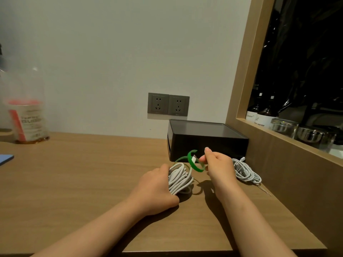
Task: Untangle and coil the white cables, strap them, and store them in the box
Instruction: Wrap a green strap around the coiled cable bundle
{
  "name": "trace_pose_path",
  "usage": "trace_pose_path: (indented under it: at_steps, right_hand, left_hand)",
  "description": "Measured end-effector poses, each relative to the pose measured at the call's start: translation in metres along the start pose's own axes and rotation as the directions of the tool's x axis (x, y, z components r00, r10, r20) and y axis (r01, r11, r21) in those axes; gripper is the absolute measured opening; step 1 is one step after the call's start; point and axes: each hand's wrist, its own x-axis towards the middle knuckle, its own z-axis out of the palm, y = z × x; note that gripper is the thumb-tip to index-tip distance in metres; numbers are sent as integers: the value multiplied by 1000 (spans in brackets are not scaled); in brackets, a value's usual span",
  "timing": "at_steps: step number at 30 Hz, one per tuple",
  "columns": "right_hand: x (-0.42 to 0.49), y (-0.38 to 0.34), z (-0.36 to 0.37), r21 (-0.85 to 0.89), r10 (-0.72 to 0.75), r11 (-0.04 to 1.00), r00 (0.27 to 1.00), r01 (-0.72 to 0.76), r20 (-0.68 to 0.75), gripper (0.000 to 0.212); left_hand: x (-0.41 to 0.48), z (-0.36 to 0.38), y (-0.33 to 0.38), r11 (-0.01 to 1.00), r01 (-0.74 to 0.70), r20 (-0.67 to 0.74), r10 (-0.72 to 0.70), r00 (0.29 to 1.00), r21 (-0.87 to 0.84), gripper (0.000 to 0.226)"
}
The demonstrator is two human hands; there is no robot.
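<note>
- Your left hand (157,188) grips the coiled cable bundle (180,179) low on the table (74,173). The thumb lies over the loops and the other fingers curl underneath, mostly hidden. My read: this hold stops the coil springing open while you strap it.
- Your right hand (219,164) pinches the green strap (195,164) between thumb and fingers (207,152), at 1 o'clock of the bundle. It sits clear of the table, so the strap has room to wrap.
- The strap curls in an open loop above the bundle's far end, with one tail running down toward the coil. It isn't closed round the coil yet.
- There's a small white bit inside the loop. Plug end or strap tab, cannot tell.
- The loose cable pile (246,172) lies at 3 o'clock of your right hand, against the wooden ledge and apart from the bundle. It looks parked out of the way. Whether it is strapped, cannot tell.
- The black box (206,140) sits at 12 o'clock, just behind both hands, against the wall under the wall sockets (168,104). Storing should be a short reach.
- Step, as judged: strapping the first coil. Nothing visibly stored yet.
</note>
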Motion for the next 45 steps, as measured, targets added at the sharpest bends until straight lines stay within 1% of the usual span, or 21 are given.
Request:
trace_pose_path:
  at_steps: [2, 5, 8, 11, 14, 16, 19, 21, 23, 25, 28, 30, 31, 32, 33, 35, 37, 39, 41, 43, 45]
  right_hand:
    - [1, 1, 0, -69, -29, 997, 1000, 29, 8, 42]
    - [-2, 4, 0, -169, -49, 983, 990, 71, 129, 44]
    - [-9, 0, -1, -138, -20, 989, 961, 60, 275, 48]
    - [-11, 3, -3, -45, -64, 995, 936, 85, 347, 50]
    - [-11, 6, -4, 8, -150, 987, 892, 162, 427, 40]
    - [-12, 2, -3, -69, -187, 966, 858, 249, 479, 21]
    - [-10, 4, 2, -176, -239, 923, 867, 343, 438, 33]
    - [-10, 4, 4, -173, -283, 916, 887, 363, 364, 26]
    - [-9, 4, 4, -188, -337, 893, 886, 408, 319, 23]
    - [-9, 5, 6, -290, -361, 837, 868, 463, 341, 24]
    - [-8, 10, 11, -442, -390, 731, 850, 520, 355, 18]
    - [-7, 12, 13, -491, -410, 685, 842, 538, 350, 15]
    - [-6, 12, 13, -490, -412, 685, 841, 540, 352, 16]
    - [-6, 10, 11, -461, -405, 716, 849, 525, 339, 18]
    - [-5, 8, 8, -407, -384, 774, 871, 484, 305, 19]
    - [-5, 3, -2, -226, -302, 910, 930, 347, 211, 16]
    - [-2, -2, -16, -66, -223, 971, 970, 230, 102, 11]
    - [-2, -3, -28, 47, -137, 990, 990, 136, 30, 8]
    - [-1, -5, -37, 154, -91, 983, 994, 98, -54, 12]
    - [1, -7, -46, 300, -56, 947, 980, 113, -191, 19]
    - [5, -11, -58, 387, -25, 908, 941, 162, -336, 23]
  left_hand:
    - [-1, 0, 1, 1000, -6, -14, 6, 1000, -7, 54]
    - [0, 0, 1, 1000, -16, -48, 15, 999, -11, 55]
    - [3, -1, -1, 999, -8, -61, 6, 998, -31, 52]
    - [6, 0, -4, 996, 41, -89, -48, 995, -82, 42]
    - [9, -1, -8, 973, 125, -100, -147, 984, -195, 43]
    - [12, -3, -10, 949, 151, -85, -181, 980, -277, 47]
    - [17, -5, -10, 951, 154, -64, -177, 982, -268, 46]
    - [22, -5, -9, 963, 144, -66, -163, 984, -227, 46]
    - [28, -4, -8, 973, 131, -64, -146, 987, -191, 48]
    - [34, -3, -8, 979, 109, -62, -120, 991, -170, 49]
    - [40, 0, -7, 986, 76, -73, -88, 993, -149, 51]
    - [41, 2, -9, 986, 72, -71, -84, 994, -149, 50]
    - [41, 3, -10, 986, 71, -71, -82, 994, -151, 49]
    - [41, 3, -11, 986, 66, -75, -78, 994, -151, 49]
    - [40, 3, -12, 986, 63, -80, -76, 994, -152, 49]
    - [39, 2, -13, 987, 59, -94, -74, 993, -152, 50]
    - [38, 2, -13, 990, 41, -109, -56, 993, -138, 56]
    - [36, 5, -11, 991, 10, -109, -25, 994, -135, 67]
    - [34, 7, -6, 987, -22, -97, 7, 995, -157, 71]
    - [32, 6, -2, 954, -29, -71, 8, 997, -299, 63]
    - [30, 3, -4, 877, 2, -47, -28, 998, -481, 56]
